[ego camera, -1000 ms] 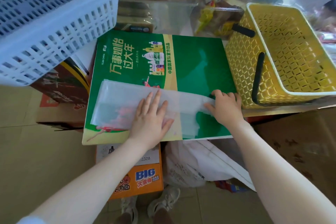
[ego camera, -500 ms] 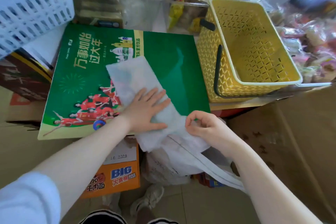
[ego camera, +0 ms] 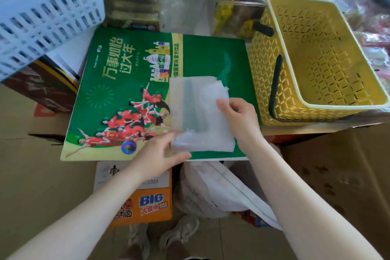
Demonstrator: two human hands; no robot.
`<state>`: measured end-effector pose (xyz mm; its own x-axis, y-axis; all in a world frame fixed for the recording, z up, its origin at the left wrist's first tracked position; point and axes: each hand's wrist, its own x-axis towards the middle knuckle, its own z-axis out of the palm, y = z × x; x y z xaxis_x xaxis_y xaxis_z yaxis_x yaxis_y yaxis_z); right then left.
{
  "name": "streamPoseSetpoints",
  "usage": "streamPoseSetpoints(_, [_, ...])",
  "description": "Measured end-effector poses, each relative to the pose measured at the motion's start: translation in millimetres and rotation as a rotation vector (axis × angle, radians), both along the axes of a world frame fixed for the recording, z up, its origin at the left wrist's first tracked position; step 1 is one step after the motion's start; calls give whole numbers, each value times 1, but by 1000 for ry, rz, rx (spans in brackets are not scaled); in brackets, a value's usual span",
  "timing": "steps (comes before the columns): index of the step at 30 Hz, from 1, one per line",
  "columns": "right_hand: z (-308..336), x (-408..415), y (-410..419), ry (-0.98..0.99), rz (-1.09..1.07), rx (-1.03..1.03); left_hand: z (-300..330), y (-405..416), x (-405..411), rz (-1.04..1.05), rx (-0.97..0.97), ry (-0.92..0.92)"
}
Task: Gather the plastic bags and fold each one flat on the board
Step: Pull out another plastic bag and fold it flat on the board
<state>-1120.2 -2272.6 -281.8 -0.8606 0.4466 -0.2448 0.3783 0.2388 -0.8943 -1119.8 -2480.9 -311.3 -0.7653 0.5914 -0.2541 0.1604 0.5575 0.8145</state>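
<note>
A translucent white plastic bag (ego camera: 200, 114) lies folded into an upright rectangle on the right half of the green printed board (ego camera: 130, 82). My left hand (ego camera: 162, 154) pinches the bag's near left corner at the board's front edge. My right hand (ego camera: 238, 120) holds the bag's right edge, thumb on top and fingers curled under it. More crumpled white plastic bags (ego camera: 213, 190) hang below the board's front edge, between my forearms.
A yellow basket (ego camera: 341, 99) with black handles stands right of the board. A white-blue crate (ego camera: 46, 17) overhangs the back left. Cardboard boxes (ego camera: 337, 175) surround the board; an orange BIG carton (ego camera: 145, 205) sits below it. Packaged goods lie behind the board.
The bag went from a long strip lying across the board to a shorter upright rectangle on the right side. My left hand left its flat press and now pinches the near corner.
</note>
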Motion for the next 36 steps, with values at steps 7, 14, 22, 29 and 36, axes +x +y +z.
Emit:
streamPoseSetpoints(7, [-31, -42, 0, -181, -12, 200, -14, 30, -19, 390, -78, 159])
streamPoseSetpoints(14, [-40, -73, 1, -419, 129, 589, -20, 50, -16, 112, -291, 595])
streamPoseSetpoints(22, [-45, -86, 5, -470, 170, 863, -35, 51, -18, 7, -568, 471])
streamPoseSetpoints(29, [-45, -60, -3, -12, 228, 1071, -34, 45, -18, 1, -550, 502])
streamPoseSetpoints(36, [-65, -42, -9, -256, 647, 962, -34, 42, -21, -45, -552, 501])
